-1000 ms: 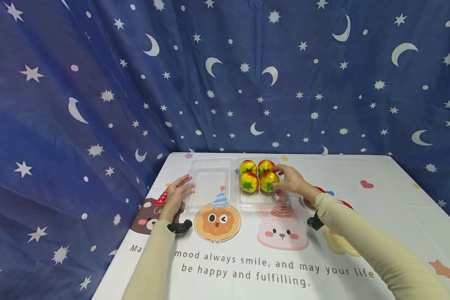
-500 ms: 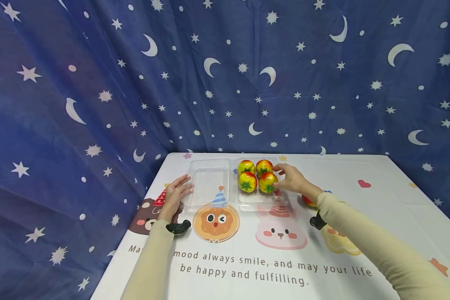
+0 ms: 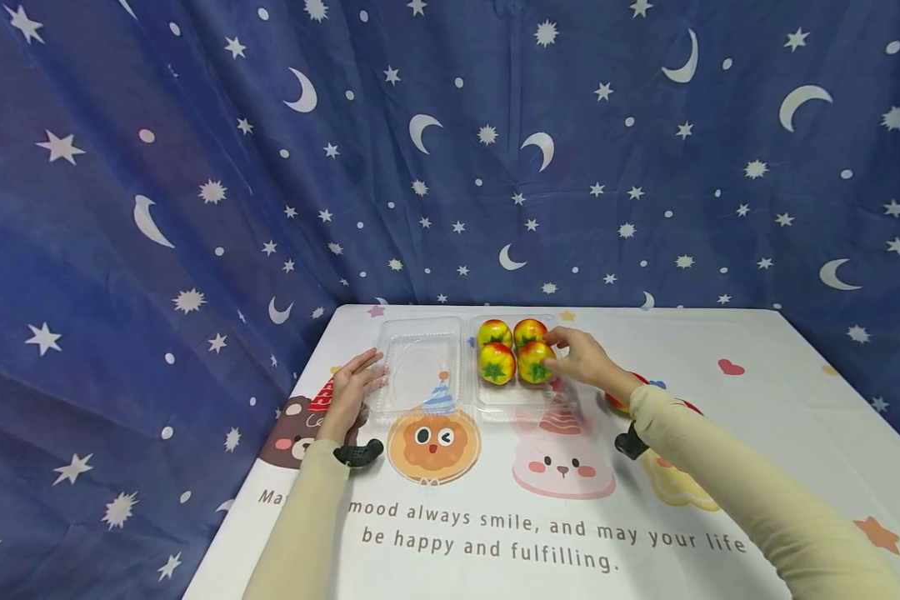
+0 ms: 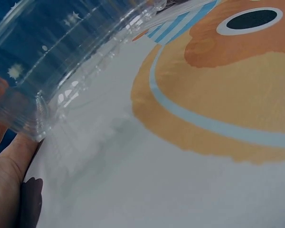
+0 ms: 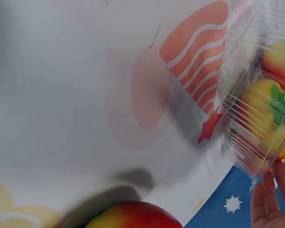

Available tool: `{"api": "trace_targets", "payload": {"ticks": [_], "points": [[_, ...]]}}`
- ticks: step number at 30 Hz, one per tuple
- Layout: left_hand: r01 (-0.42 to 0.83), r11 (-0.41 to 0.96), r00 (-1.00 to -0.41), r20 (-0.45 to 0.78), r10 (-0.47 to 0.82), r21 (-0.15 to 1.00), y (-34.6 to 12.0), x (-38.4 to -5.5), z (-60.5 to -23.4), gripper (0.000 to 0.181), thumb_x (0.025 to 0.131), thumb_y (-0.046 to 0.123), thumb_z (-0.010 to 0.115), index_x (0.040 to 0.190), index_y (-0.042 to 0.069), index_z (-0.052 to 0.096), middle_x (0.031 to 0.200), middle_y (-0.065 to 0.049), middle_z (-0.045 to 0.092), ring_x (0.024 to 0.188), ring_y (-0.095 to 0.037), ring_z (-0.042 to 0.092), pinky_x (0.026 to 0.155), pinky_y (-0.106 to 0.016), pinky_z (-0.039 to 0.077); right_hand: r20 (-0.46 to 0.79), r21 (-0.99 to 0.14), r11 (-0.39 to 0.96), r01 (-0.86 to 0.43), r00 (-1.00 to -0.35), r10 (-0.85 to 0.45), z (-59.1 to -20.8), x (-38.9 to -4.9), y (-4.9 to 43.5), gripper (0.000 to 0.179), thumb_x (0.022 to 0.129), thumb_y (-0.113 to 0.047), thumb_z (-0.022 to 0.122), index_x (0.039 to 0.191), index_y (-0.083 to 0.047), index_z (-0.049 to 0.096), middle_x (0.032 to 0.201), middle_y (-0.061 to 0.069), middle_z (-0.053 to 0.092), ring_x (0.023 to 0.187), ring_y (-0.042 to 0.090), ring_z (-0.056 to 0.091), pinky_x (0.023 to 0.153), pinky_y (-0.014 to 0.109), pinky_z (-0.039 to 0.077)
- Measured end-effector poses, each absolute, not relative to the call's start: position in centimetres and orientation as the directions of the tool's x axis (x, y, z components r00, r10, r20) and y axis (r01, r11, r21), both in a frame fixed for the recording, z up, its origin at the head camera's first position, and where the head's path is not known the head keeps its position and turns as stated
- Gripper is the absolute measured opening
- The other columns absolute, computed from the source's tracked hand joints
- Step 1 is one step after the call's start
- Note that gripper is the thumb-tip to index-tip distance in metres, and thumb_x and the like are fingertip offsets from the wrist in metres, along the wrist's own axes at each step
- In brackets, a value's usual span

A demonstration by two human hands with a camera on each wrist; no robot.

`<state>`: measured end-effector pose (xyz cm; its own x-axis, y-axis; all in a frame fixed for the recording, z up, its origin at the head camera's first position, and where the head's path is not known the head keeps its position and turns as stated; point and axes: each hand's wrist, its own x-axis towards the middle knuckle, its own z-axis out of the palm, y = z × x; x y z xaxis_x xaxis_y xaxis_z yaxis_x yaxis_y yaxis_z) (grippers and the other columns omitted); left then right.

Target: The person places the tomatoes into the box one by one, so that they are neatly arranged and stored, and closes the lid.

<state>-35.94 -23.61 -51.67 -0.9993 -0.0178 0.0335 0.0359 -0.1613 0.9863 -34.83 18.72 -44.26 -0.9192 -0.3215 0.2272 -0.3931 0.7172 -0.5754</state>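
A clear plastic clamshell box lies unfolded in the head view, its lid half [image 3: 420, 371] on the left and its tray half [image 3: 506, 400] on the right. Several yellow-and-red fruits with green leafy caps sit in the tray in two rows. At the front right fruit [image 3: 534, 363], my right hand [image 3: 587, 358] has thumb and forefinger against its right side. Other fingers [image 5: 270, 190] of this hand extend by the tray's corner in the right wrist view. My left hand [image 3: 351, 392] rests at the lid's left edge, fingers fairly straight and touching the clear plastic.
More red-and-yellow fruit [image 3: 618, 403] lies right of the box, partly behind my right forearm; one such fruit [image 5: 133, 217] shows in the right wrist view. A printed white cloth [image 3: 487, 575] covers the table. A blue star-patterned curtain [image 3: 450, 150] hangs behind.
Both hands keep nearly the same places. The front right fruit has shifted very slightly toward its left neighbour, with my right thumb and forefinger still against it.
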Motion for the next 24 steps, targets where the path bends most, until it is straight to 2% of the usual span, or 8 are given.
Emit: {"api": "trace_targets", "payload": {"ticks": [6,12,20,24], "points": [[0.021,-0.178,-1.000,0.025,0.016,0.984,-23.6,-36.0,-51.4,0.050,0.099,-0.001,0.048,0.148,0.000,0.040,0.149,-0.018,0.045,0.131,-0.038,0.049,0.103,-0.039,0.045,0.240,-0.561,0.728,-0.394,-0.919,-0.313,-44.3,-34.9,18.6,0.036,0.086,-0.014,0.071,0.116,0.004,0.065,0.114,0.020,0.067,0.106,0.039,0.058,0.090,0.053,0.050],[0.036,-0.148,-0.998,0.042,0.039,0.988,-23.4,-35.0,-50.0,0.051,0.098,-0.003,0.047,0.148,-0.005,0.038,0.149,-0.023,0.043,0.131,-0.040,0.048,0.107,-0.048,0.040,0.227,-0.580,0.720,-0.381,-0.924,-0.306,-44.2,-34.9,18.6,0.040,0.085,-0.014,0.072,0.118,0.006,0.063,0.118,0.023,0.065,0.108,0.040,0.058,0.094,0.055,0.049],[0.046,-0.119,-0.998,0.051,0.035,0.992,-23.2,-34.0,-49.0,0.051,0.098,-0.003,0.047,0.147,-0.009,0.036,0.149,-0.026,0.042,0.129,-0.044,0.047,0.103,-0.044,0.044,0.213,-0.584,0.718,-0.379,-0.925,-0.315,-44.1,-34.8,18.5,0.044,0.084,-0.014,0.072,0.122,0.008,0.062,0.120,0.024,0.063,0.109,0.041,0.058,0.095,0.054,0.049],[0.041,-0.131,-0.998,0.046,0.036,0.991,-23.4,-34.0,-49.0,0.051,0.097,-0.004,0.046,0.147,-0.007,0.037,0.149,-0.025,0.042,0.130,-0.043,0.048,0.105,-0.047,0.042,0.215,-0.577,0.723,-0.381,-0.924,-0.316,-44.0,-34.8,18.5,0.046,0.084,-0.013,0.073,0.123,0.008,0.061,0.122,0.025,0.062,0.109,0.042,0.058,0.095,0.055,0.049]]}}
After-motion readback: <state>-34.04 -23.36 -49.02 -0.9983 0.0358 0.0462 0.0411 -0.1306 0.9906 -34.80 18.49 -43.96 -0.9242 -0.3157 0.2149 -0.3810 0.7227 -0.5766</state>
